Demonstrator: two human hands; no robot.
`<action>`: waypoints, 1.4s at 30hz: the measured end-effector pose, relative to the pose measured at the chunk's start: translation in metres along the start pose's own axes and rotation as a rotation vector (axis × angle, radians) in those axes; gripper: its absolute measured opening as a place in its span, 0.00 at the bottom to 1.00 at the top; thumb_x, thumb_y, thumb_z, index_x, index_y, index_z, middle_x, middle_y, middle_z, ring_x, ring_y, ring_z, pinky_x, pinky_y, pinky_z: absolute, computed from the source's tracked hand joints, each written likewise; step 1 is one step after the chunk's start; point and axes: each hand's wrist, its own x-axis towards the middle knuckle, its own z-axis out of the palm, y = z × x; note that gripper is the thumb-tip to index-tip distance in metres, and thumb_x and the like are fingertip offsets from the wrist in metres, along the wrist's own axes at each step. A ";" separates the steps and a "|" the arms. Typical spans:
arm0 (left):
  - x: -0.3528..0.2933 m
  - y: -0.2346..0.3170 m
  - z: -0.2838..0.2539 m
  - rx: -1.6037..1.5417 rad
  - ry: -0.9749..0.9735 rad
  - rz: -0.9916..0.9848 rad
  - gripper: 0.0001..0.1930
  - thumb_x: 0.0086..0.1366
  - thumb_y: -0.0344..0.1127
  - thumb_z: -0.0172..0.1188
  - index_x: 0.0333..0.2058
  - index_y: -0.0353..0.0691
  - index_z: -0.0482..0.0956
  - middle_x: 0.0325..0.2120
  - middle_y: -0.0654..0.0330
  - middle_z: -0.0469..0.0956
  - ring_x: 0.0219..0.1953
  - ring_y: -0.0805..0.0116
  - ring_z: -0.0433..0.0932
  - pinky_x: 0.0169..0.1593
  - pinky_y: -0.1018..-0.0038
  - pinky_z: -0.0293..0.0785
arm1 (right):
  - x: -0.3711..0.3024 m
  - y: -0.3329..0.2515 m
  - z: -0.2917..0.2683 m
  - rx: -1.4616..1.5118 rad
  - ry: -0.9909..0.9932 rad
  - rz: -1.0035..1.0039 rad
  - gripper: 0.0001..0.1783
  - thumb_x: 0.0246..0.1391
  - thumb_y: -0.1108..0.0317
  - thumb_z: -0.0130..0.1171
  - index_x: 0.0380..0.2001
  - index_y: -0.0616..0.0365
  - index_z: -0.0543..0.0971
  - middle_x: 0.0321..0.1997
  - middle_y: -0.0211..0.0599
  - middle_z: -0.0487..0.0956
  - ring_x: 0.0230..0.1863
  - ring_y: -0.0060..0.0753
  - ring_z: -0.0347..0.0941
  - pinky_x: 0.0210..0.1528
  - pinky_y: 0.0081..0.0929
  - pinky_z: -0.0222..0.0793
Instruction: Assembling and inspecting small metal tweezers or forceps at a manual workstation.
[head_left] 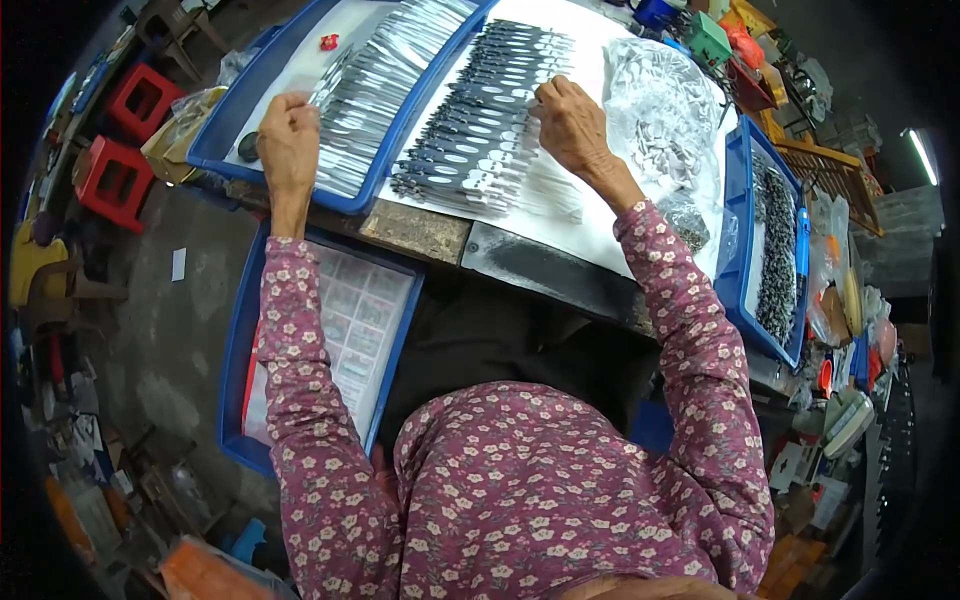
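Black-and-silver pieces (485,112) lay in overlapping rows on the white-covered desk (410,230). The hands were apart, fingers curled: left hand (290,135) over the blue tray (340,201) of silver pieces (400,85), right hand (576,128) at the rows' right edge; whether either pinched anything, I could not tell. A trailing wrist could have skewed the rows. The tray's wall stood between; a clear bag (660,85) crowded the right.

A worn workbench (415,230), blue trays (379,178) of small parts (400,85) and concrete floor (190,330) suggest a workshop.
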 end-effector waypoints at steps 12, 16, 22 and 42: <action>-0.007 -0.012 -0.024 0.036 -0.099 0.063 0.08 0.54 0.25 0.51 0.33 0.30 0.74 0.23 0.58 0.77 0.23 0.76 0.72 0.30 0.82 0.69 | -0.004 -0.023 -0.004 0.043 -0.036 0.015 0.07 0.44 0.69 0.56 0.30 0.56 0.74 0.29 0.38 0.71 0.33 0.41 0.70 0.33 0.33 0.65; 0.000 -0.013 -0.043 0.062 -0.225 0.018 0.08 0.53 0.26 0.51 0.31 0.30 0.74 0.21 0.59 0.76 0.23 0.77 0.72 0.29 0.83 0.68 | -0.006 -0.031 -0.007 0.042 -0.053 0.049 0.07 0.44 0.68 0.57 0.30 0.54 0.74 0.29 0.36 0.70 0.31 0.42 0.70 0.30 0.34 0.65; 0.015 -0.020 -0.060 0.428 -0.344 0.179 0.08 0.50 0.25 0.48 0.28 0.35 0.76 0.26 0.46 0.76 0.32 0.50 0.76 0.37 0.65 0.71 | -0.013 -0.036 -0.018 0.037 0.008 0.050 0.06 0.44 0.69 0.58 0.29 0.56 0.74 0.28 0.36 0.70 0.30 0.41 0.70 0.30 0.33 0.65; 0.020 -0.024 -0.034 0.515 -0.634 0.368 0.07 0.46 0.27 0.52 0.28 0.39 0.69 0.27 0.51 0.70 0.34 0.51 0.70 0.39 0.65 0.65 | -0.090 -0.035 -0.100 0.343 -0.032 0.154 0.05 0.45 0.79 0.56 0.28 0.64 0.73 0.24 0.37 0.69 0.20 0.28 0.65 0.23 0.23 0.61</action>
